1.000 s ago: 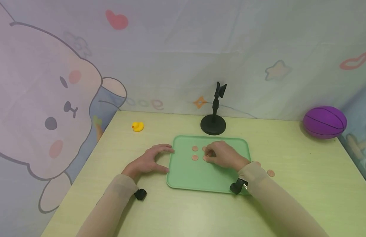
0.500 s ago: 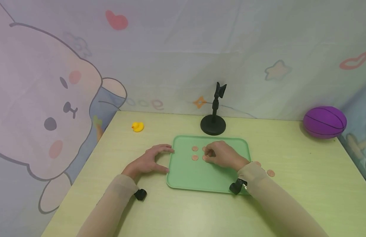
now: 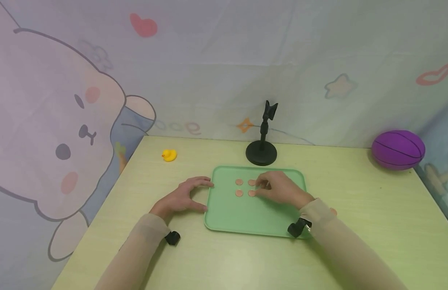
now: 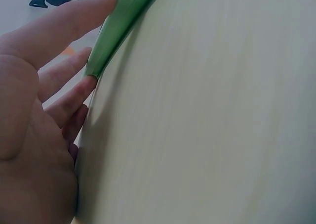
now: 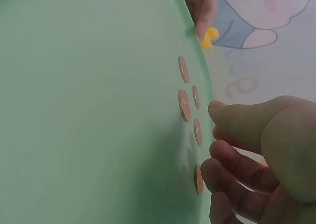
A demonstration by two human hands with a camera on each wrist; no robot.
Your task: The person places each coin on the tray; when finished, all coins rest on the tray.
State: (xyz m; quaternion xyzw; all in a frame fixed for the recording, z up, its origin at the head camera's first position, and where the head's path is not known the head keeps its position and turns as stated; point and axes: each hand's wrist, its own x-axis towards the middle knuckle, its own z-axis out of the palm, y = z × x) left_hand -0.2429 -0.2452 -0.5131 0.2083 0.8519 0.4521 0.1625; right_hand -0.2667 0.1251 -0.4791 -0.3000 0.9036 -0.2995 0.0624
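A green tray (image 3: 227, 215) lies on the table, with copper-coloured coins (image 3: 239, 193) in two rows on it. My left hand (image 3: 182, 196) spreads its thumb and fingers against the tray's left edge, their tips touching the rim in the left wrist view. Over the tray's right half is my right hand (image 3: 280, 188), loosely curved. Its thumb and fingertips stand apart with no coin between them in the right wrist view. Close beside those fingertips a further coin (image 5: 199, 179) lies on the tray, mostly hidden under the hand in the head view.
One coin (image 3: 333, 211) shows on the table beyond the right sleeve. A black stand (image 3: 261, 153) rises behind the tray. The yellow rubber duck (image 3: 169, 155) sits at the back left, a purple ball (image 3: 398, 150) at the back right. A printed cloth hangs behind.
My right hand has shifted slightly right, off the lower right coin, which now shows whole. Its sleeve now covers one of the table coins. The left hand stays at the tray's edge.
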